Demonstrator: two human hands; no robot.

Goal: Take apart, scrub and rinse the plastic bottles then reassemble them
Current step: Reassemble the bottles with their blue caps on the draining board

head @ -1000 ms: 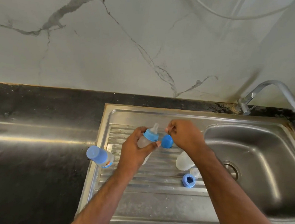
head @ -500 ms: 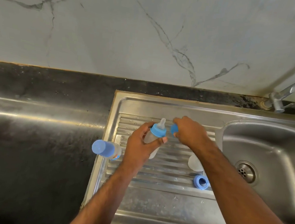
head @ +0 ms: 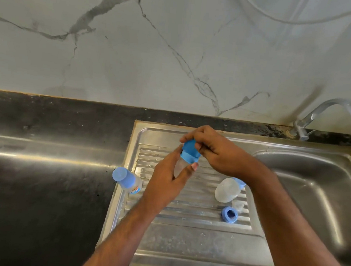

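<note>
My left hand (head: 166, 183) grips a small clear bottle (head: 180, 166) with a blue collar above the ridged drainboard (head: 184, 216). My right hand (head: 213, 152) holds the blue cap (head: 190, 150) down over the bottle's top, hiding the teat. A capped bottle (head: 126, 180) lies on its side at the drainboard's left edge. A clear open bottle body (head: 227, 190) lies to the right, with a blue part partly hidden behind my right wrist. A loose blue ring (head: 229, 214) and a small clear teat (head: 237, 205) lie beside it.
The steel sink basin (head: 305, 186) is on the right, with the tap (head: 328, 116) at its back corner. A dark stone counter (head: 39, 174) stretches to the left. A marble wall rises behind.
My right hand has brought the blue cap from beside the bottle onto its top, covering the teat. The left hand still holds the bottle.
</note>
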